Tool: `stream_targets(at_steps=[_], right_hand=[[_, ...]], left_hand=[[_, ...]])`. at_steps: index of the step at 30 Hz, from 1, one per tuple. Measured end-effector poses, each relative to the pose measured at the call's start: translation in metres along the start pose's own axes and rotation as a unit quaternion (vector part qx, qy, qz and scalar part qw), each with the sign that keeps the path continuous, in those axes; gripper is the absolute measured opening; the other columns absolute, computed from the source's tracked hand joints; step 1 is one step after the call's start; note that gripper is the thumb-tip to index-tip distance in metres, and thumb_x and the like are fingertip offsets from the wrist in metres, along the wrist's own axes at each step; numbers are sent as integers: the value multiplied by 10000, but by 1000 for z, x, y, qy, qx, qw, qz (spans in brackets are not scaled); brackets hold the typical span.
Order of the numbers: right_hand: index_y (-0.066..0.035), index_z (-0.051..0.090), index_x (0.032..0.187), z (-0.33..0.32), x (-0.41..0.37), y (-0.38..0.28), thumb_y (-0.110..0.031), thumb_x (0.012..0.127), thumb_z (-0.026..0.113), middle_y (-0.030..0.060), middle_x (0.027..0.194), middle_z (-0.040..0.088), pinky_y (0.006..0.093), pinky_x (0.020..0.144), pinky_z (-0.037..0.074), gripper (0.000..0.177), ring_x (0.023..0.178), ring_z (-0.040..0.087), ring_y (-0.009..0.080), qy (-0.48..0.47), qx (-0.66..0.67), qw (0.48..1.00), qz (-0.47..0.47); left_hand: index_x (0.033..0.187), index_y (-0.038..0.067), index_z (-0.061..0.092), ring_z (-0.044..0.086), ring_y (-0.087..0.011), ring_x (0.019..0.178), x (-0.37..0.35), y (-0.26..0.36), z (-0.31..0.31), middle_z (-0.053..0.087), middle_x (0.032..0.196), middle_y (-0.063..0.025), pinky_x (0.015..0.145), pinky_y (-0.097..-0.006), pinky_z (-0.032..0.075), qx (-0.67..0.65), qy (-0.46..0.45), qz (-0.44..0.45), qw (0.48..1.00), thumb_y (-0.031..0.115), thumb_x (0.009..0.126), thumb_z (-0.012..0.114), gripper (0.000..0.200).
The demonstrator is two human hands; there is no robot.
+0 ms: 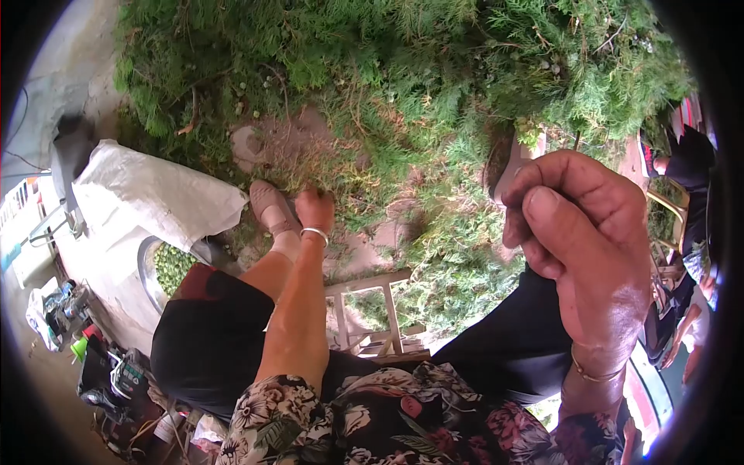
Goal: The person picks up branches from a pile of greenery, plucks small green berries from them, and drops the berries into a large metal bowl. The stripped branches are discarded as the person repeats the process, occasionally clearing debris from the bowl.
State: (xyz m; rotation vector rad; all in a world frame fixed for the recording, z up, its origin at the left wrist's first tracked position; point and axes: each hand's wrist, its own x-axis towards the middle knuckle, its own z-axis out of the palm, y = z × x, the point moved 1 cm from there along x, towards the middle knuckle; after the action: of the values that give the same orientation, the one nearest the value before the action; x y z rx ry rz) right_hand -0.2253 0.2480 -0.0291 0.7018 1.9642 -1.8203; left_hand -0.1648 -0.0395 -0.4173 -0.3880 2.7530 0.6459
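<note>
Currently we reach the left hand (314, 209) down to the green sprigs (457, 256) spread over the ground, just beside our sandalled foot (271, 208); its fingers are hidden, so we cannot tell their grip. We hold the right hand (589, 256) well apart, near the camera, fingers curled tight, thumb on forefinger. A basin (143, 267) of green bits touches a white sack (155, 194)
</note>
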Motion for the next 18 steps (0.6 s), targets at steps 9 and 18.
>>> stream_targets(at_steps=[9, 18], right_hand=[[25, 638, 903, -17, 1, 5, -228, 950, 508, 123, 840, 659, 294, 685, 507, 288, 755, 621, 181, -31, 115, 992, -35], [63, 676, 853, -14, 0, 11, -292, 937, 534, 69, 728, 660, 249, 647, 458, 392, 743, 590, 111, -53, 20, 997, -58]], left_hand=[[966, -14, 573, 582, -235, 753, -7, 156, -83, 608, 991, -200, 537, -316, 467, -796, -337, -115, 489, 56, 831, 532, 157], [1001, -16, 581, 648, -294, 807, -69, 276, -144, 641, 931, -198, 635, -381, 586, -833, -388, -166, 356, 165, 893, 527, 217]])
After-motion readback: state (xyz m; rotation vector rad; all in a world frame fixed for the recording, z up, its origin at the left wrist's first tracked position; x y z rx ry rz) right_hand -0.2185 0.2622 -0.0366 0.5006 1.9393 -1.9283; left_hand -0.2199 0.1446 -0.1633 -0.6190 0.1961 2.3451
